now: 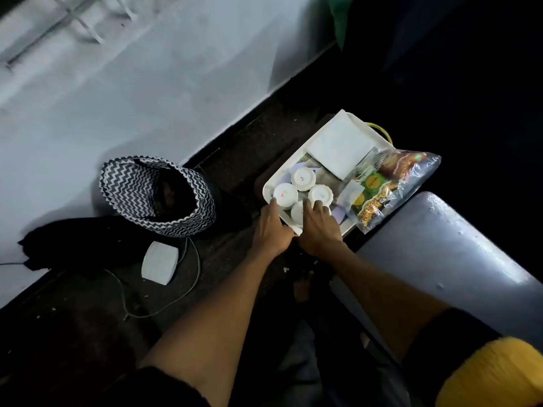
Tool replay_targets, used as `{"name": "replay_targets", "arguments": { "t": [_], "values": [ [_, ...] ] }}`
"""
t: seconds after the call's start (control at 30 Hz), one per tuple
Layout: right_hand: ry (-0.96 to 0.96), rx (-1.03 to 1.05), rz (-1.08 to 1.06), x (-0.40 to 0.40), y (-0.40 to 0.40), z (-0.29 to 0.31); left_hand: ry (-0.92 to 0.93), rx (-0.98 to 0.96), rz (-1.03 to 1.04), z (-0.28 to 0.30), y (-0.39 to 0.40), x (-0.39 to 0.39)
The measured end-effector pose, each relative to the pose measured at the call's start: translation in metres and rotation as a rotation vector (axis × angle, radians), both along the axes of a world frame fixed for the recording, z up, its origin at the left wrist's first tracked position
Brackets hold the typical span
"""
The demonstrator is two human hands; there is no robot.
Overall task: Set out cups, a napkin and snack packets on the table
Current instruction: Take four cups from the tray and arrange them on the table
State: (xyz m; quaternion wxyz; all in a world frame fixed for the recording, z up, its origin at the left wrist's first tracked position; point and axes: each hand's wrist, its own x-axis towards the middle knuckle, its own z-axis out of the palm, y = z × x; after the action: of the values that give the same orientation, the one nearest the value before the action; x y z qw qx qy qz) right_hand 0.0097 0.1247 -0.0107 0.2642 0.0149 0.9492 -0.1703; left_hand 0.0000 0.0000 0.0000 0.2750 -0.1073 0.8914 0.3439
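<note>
A white tray (357,120) sits on a dark low surface at centre right. Several white cups stand upside down in its near end, one (303,178) behind, one (285,194) at left, one (321,194) at right. A folded white napkin (340,146) lies at the tray's far end. Clear snack packets (395,183) lie over the tray's right side. My left hand (271,230) grips the tray's near rim, its thumb touching the left cup. My right hand (318,229) rests over a partly hidden cup, fingertips on the right cup.
A black-and-white zigzag basket (158,195) stands open to the left, with a small white box (159,265) and its cables on the dark floor before it. A grey-blue surface (458,259) lies at right. A pale wall fills the upper left.
</note>
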Motion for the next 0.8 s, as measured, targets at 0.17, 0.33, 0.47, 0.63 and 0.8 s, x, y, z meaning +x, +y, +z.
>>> {"name": "replay_targets", "arguments": {
  "t": [0.17, 0.33, 0.47, 0.63, 0.8],
  "values": [
    [0.058, 0.056, -0.020, -0.011, -0.013, -0.007, 0.107, -0.138, -0.169, -0.010, -0.011, -0.019],
    [0.041, 0.142, 0.017, -0.019, -0.016, -0.017, 0.125, -0.154, -0.248, -0.025, -0.007, -0.032],
    [0.054, 0.145, 0.033, -0.017, -0.014, -0.027, 0.172, -0.276, -0.359, -0.037, -0.004, -0.038],
    [0.092, 0.101, -0.002, -0.013, -0.011, -0.038, 0.184, -0.372, -0.448, -0.046, 0.002, -0.049],
    [0.090, 0.029, -0.056, -0.004, -0.004, -0.042, 0.202, -0.377, -0.462, -0.052, 0.005, -0.053]
  ]
}}
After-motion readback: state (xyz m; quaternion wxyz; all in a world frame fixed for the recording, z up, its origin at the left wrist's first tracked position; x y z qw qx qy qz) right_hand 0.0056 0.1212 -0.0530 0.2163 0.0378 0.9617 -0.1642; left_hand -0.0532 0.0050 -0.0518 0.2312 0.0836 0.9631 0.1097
